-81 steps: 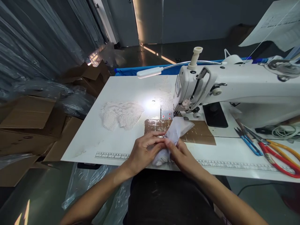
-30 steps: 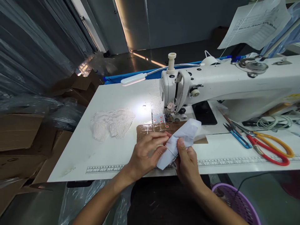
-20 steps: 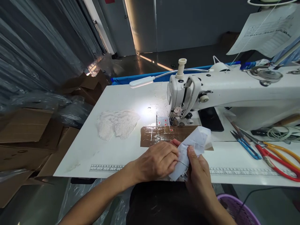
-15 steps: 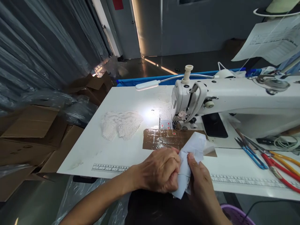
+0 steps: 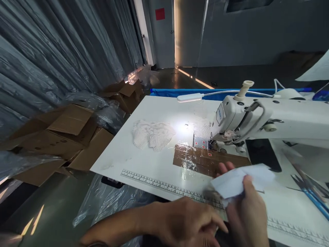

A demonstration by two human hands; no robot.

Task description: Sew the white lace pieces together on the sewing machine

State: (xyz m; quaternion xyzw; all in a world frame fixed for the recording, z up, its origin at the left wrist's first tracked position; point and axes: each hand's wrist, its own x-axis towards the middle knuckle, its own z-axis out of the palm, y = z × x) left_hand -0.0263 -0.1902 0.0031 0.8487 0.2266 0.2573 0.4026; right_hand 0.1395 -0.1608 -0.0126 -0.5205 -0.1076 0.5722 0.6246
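Note:
My right hand (image 5: 250, 211) grips a folded white sheet (image 5: 241, 180), paper or thin cloth, with the thumb on top and fingertips showing past its far edge. Below and to the left, my left hand (image 5: 190, 219) is apart from the sheet. Its fingers are loosely bent and spread, somewhat blurred, and nothing shows in them. Just beyond the sheet, brown taped cardboard (image 5: 191, 159) lies before the needle area of a white sewing machine (image 5: 239, 120). White lace pieces (image 5: 154, 133) rest on the left part of the white table (image 5: 123, 151).
Blue-handled scissors (image 5: 315, 202) lie at the right. A printed ruler (image 5: 164, 187) runs along the table's front edge. A small lamp (image 5: 190, 98) lights the tabletop. Open cardboard boxes (image 5: 72, 120) and clear plastic (image 5: 95, 202) are at the left. A dark phone-like slab (image 5: 264, 156) lies under the machine arm.
My left hand has let go of the white sheet and moved down toward me. My right hand still holds the sheet, now tilted flatter. The view has turned left.

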